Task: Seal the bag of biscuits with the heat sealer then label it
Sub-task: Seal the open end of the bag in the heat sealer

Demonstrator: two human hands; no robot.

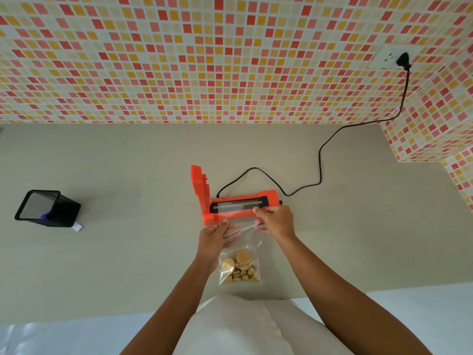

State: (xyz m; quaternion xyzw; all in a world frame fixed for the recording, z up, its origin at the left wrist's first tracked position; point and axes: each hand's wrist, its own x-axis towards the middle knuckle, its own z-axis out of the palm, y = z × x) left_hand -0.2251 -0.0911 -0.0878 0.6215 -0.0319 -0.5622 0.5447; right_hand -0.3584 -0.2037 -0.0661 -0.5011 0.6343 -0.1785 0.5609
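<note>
A clear plastic bag of biscuits [240, 269] lies on the counter in front of me, round biscuits piled at its near end. Its open top reaches onto the orange heat sealer [230, 213]. The sealer's lid [199, 187] stands raised at the left, and the sealing strip is bare. My left hand [216, 235] pinches the bag's top left edge. My right hand [275, 221] grips the top right corner, just over the sealer's right end.
The sealer's black cord [320, 160] runs right and up to a wall socket [395, 58]. A black mesh pen holder [46, 208] stands at the far left with a small white label [77, 227] beside it. A tiled wall backs the grey counter [128, 252].
</note>
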